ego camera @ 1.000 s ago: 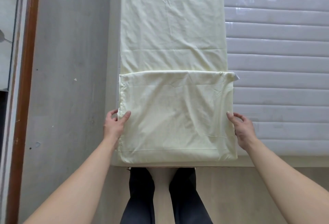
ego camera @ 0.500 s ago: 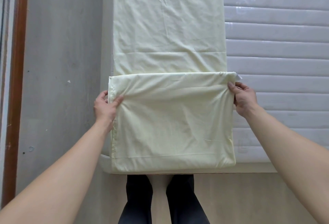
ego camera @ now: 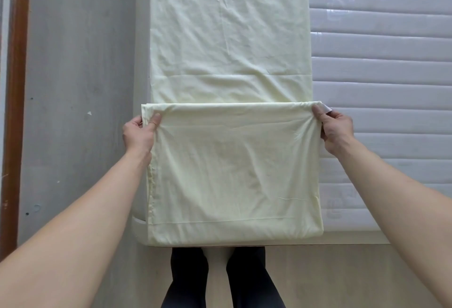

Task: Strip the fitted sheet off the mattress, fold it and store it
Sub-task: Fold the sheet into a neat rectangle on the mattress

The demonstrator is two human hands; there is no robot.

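The pale yellow fitted sheet (ego camera: 232,161) lies as a long narrow strip along the left side of the white quilted mattress (ego camera: 381,82). Its near end is folded over into a square flap. My left hand (ego camera: 139,132) pinches the flap's far left corner, thumb on top. At the far right corner my right hand (ego camera: 336,129) grips the fold, and a small white tag sticks out by its fingers. The strip runs on past the top of the view.
A grey floor strip (ego camera: 78,112) runs along the left of the bed, bordered by a brown wooden frame (ego camera: 16,112). The bed's near edge (ego camera: 342,238) is just in front of my legs (ego camera: 220,278). Light wood floor lies beneath.
Both hands slid from the flap's sides up to its far corners and took hold there. The flap's far edge now looks slightly lifted and gathered at the corners.
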